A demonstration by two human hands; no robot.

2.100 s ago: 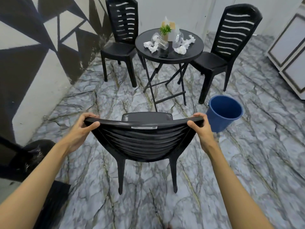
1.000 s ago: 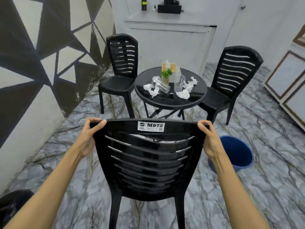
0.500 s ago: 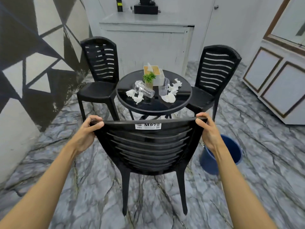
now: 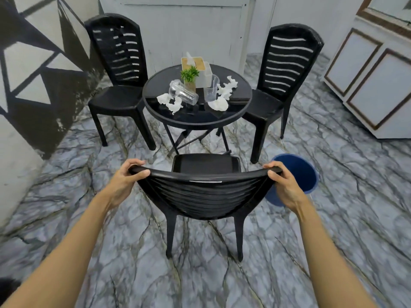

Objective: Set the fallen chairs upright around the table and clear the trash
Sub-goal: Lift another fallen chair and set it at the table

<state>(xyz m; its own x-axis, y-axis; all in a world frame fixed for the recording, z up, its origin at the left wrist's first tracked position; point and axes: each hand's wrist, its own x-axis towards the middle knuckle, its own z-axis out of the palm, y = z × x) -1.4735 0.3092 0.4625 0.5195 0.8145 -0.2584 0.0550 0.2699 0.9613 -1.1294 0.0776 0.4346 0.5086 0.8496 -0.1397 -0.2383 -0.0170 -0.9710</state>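
Both hands, the left hand (image 4: 124, 181) and the right hand (image 4: 283, 187), are staying closed on the top of the chair (image 4: 205, 192), now lowered nearer the counter (image 4: 193, 120) (trash (image 4: 219, 104) is remaining on it).

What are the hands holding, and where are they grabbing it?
Both hands hold the near black chair by the top edge of its backrest: the left hand at the left corner, the right hand at the right corner.
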